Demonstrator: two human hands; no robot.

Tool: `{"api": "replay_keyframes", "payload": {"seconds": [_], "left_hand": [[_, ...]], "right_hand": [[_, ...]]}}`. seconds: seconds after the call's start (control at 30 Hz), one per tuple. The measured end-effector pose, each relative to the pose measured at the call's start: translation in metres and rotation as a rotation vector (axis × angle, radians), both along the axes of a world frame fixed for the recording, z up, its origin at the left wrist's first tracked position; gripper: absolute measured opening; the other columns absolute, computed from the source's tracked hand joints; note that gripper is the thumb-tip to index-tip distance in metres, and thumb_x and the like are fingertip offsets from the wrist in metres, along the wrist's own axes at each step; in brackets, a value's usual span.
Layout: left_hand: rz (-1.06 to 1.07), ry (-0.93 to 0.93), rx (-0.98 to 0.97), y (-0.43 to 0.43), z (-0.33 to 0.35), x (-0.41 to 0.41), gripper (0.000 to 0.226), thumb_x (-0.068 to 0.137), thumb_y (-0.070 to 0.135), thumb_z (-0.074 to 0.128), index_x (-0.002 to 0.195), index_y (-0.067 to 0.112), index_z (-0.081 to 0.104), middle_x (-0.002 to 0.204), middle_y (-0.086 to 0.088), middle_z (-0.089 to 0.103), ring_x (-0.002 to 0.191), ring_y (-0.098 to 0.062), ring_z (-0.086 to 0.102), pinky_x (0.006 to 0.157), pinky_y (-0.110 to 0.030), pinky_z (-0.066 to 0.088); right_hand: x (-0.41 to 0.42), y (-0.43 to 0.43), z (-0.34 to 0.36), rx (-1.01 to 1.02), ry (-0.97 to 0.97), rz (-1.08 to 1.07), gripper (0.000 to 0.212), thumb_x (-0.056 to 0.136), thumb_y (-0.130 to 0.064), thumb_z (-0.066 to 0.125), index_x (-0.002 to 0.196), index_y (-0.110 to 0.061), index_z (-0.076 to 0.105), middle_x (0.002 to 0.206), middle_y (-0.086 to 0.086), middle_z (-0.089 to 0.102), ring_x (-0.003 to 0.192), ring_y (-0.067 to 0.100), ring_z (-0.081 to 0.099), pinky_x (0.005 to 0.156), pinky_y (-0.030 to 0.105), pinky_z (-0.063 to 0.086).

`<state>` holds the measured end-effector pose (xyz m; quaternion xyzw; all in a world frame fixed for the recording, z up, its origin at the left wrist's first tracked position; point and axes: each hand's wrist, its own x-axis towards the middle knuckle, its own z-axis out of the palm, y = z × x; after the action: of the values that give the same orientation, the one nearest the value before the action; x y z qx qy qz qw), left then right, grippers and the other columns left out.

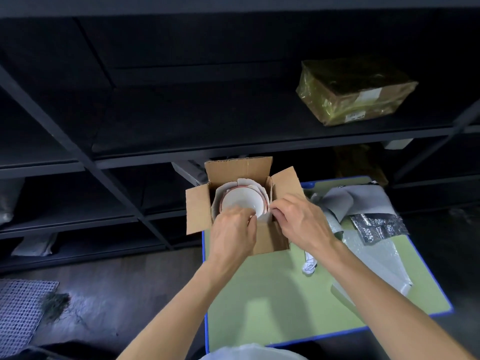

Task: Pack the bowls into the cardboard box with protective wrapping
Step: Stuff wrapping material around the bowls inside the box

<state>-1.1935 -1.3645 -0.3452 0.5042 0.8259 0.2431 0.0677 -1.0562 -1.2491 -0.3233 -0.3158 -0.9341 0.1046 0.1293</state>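
- Spanning the whole background, dark metal shelving [145, 162] runs in tiers; its lower front beam passes just behind the box's far flap, leaving little room there.
- Green table [272, 294] with a blue edge: its top shows open between the two forearms and toward the near edge, while its right half carries loose packing sheets.
- Wrapped parcel [355, 92] lies on an upper shelf, well apart from the work area, one corner near the shelf's front edge.
- Bubble wrap [384, 261] lies along the table's right edge, and a grey foam sheet [340, 201] is crumpled near the far right corner, just beside the box's right flap.
- Cardboard box [270, 237] stands at the table's far left corner with all four flaps open; its left flap overhangs the table's left edge.
- Right hand [298, 219] reaches over the box's right wall; thumb and forefinger pinch the edge of the white wrapping.
- Left hand [232, 232] reaches in over the near wall, fingers curled down at the top bowl's near rim; what they grip is hidden by the hand itself.
- Silver foil piece [376, 227] lies on the table between foam and bubble wrap.
- Bowls [241, 201], white with reddish rims, sit nested upright inside the box, filling most of its opening.
- White wrapping [245, 181] lines the gap between bowls and box walls, rising above the rims at the far side.
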Motion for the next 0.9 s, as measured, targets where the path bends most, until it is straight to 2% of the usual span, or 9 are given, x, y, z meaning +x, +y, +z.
{"api": "replay_keyframes", "payload": {"seconds": [0.07,0.13,0.23,0.43,0.53,0.63,0.8,0.9], "left_hand": [[-0.044,0.001,0.007,0.000,-0.003,0.017,0.025,0.095,0.026,0.046,0.071,0.019,0.051,0.073,0.003,0.054,0.076,-0.025,0.050,0.058,-0.039,0.034],[-0.089,0.001,0.029,0.003,-0.006,0.030,0.023,0.096,0.028,0.047,0.076,0.022,0.056,0.075,0.004,0.055,0.077,-0.024,0.049,0.059,-0.037,0.031],[-0.163,-0.009,0.081,0.010,-0.006,0.051,0.019,0.095,0.025,0.051,0.086,0.020,0.067,0.079,0.003,0.061,0.077,-0.024,0.051,0.064,-0.040,0.040],[-0.307,-0.087,0.046,0.034,-0.014,0.117,0.018,0.096,0.031,0.053,0.088,0.025,0.068,0.080,0.005,0.062,0.077,-0.020,0.059,0.058,-0.036,0.045],[-0.404,-0.108,-0.033,0.050,-0.030,0.151,0.023,0.098,0.035,0.049,0.104,0.026,0.070,0.094,0.003,0.066,0.089,-0.021,0.062,0.067,-0.036,0.049],[-0.486,-0.093,-0.183,0.066,-0.048,0.181,0.033,0.098,0.039,0.047,0.123,0.023,0.063,0.113,0.002,0.064,0.105,-0.023,0.060,0.078,-0.036,0.051],[-0.519,-0.051,-0.501,0.088,-0.077,0.210,0.052,0.095,0.047,0.054,0.138,0.019,0.046,0.133,-0.005,0.049,0.122,-0.027,0.048,0.095,-0.041,0.048],[-0.502,-0.060,-0.601,0.097,-0.088,0.222,0.063,0.092,0.049,0.060,0.141,0.016,0.038,0.135,-0.007,0.045,0.123,-0.028,0.047,0.096,-0.042,0.048]], "right_hand": [[0.015,0.001,0.001,-0.021,0.005,0.010,0.015,0.096,-0.021,0.058,0.104,-0.023,0.071,0.099,-0.005,0.063,0.099,0.020,0.057,0.074,0.038,0.051],[0.033,0.001,0.001,-0.039,0.025,0.018,0.015,0.095,-0.020,0.060,0.105,-0.022,0.071,0.101,-0.006,0.064,0.097,0.020,0.057,0.075,0.035,0.051],[0.064,0.001,0.000,-0.069,0.053,0.004,0.015,0.092,-0.014,0.064,0.105,-0.019,0.072,0.101,-0.005,0.066,0.095,0.022,0.059,0.077,0.034,0.050],[0.138,0.011,-0.023,-0.186,-0.064,-0.141,0.021,0.095,-0.021,0.060,0.115,-0.024,0.068,0.109,-0.008,0.063,0.104,0.019,0.056,0.079,0.032,0.047],[0.177,0.019,-0.044,-0.238,-0.139,-0.236,0.027,0.098,-0.027,0.057,0.124,-0.025,0.064,0.118,-0.009,0.060,0.114,0.015,0.052,0.083,0.029,0.045],[0.217,0.027,-0.066,-0.314,-0.227,-0.312,0.035,0.100,-0.031,0.054,0.133,-0.022,0.058,0.128,-0.006,0.057,0.121,0.017,0.049,0.088,0.034,0.049],[0.272,0.042,-0.096,-0.441,-0.382,-0.431,0.053,0.096,-0.037,0.058,0.145,-0.021,0.043,0.140,0.000,0.047,0.130,0.022,0.041,0.096,0.041,0.048],[0.290,0.050,-0.111,-0.484,-0.446,-0.461,0.066,0.093,-0.041,0.062,0.148,-0.021,0.034,0.145,0.001,0.040,0.132,0.023,0.035,0.096,0.041,0.048]]}}
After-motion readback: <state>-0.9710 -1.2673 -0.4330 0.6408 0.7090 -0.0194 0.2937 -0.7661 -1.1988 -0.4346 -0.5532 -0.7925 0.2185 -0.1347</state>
